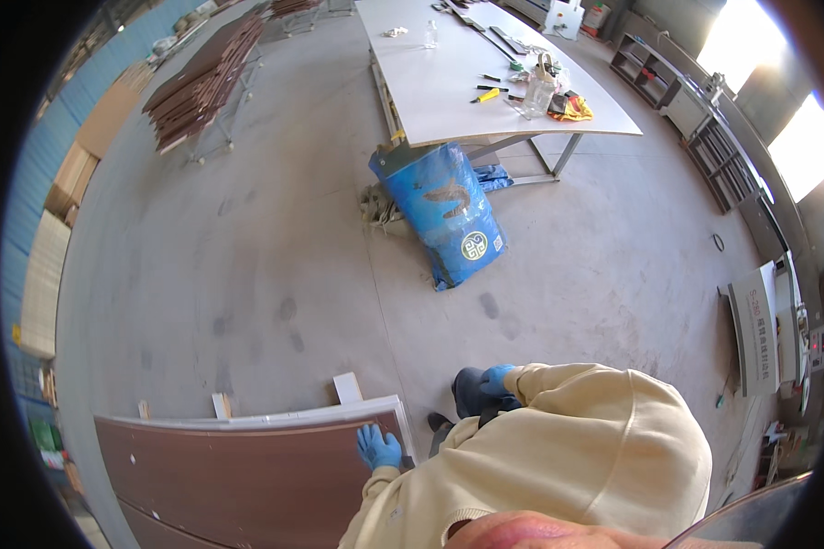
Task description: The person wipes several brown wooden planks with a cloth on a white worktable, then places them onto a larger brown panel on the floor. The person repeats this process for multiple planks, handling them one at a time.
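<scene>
My left hand (378, 446), in a blue glove, lies with fingers apart on the near right corner of a long brown panel (247, 462). Pale layers with a white edge (398, 404) show beneath the panel. My right hand (497, 380), also gloved in blue, rests on my dark-trousered leg (469, 392) and holds nothing that I can see. Its fingers are partly hidden but seem to lie flat. Cream sleeves cover both my arms.
Pale blocks (347, 388) stick out from under the panel. Ahead, a blue sack (453, 215) leans against a white table (485, 82) carrying tools and bottles. Brown boards (201, 82) lie stacked on a rack at far left. A grey machine (755, 329) stands at right.
</scene>
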`<action>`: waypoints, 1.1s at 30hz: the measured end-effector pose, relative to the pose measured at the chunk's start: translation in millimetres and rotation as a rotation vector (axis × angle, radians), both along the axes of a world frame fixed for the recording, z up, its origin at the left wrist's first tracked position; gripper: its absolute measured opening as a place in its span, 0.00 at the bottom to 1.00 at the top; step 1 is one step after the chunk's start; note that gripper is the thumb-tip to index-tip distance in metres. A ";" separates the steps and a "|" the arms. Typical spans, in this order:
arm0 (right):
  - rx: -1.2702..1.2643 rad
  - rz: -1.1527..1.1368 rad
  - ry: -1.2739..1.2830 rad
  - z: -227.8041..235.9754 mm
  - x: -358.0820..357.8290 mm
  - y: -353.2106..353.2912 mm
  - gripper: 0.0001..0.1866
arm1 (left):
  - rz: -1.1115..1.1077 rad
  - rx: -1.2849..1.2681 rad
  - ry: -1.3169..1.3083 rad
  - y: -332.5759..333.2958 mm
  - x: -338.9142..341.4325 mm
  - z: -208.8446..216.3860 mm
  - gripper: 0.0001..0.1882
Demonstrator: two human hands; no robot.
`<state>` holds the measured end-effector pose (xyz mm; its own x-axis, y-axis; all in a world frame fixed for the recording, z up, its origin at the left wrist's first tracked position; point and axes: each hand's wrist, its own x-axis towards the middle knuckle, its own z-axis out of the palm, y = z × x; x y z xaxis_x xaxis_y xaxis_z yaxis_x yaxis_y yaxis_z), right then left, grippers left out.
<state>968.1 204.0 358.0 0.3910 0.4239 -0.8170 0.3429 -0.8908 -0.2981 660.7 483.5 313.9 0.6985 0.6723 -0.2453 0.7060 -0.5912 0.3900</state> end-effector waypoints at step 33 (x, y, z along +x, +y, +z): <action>0.145 0.417 0.164 -101.8 797.0 752.6 0.14 | 0.577 -0.123 -0.084 740.9 751.3 76.9 0.24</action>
<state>1765.1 956.5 256.2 0.0338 0.6318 -0.7744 0.6004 -0.6323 -0.4896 1412.0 1224.4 390.8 0.2496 0.9191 -0.3049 0.8633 -0.0686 0.5000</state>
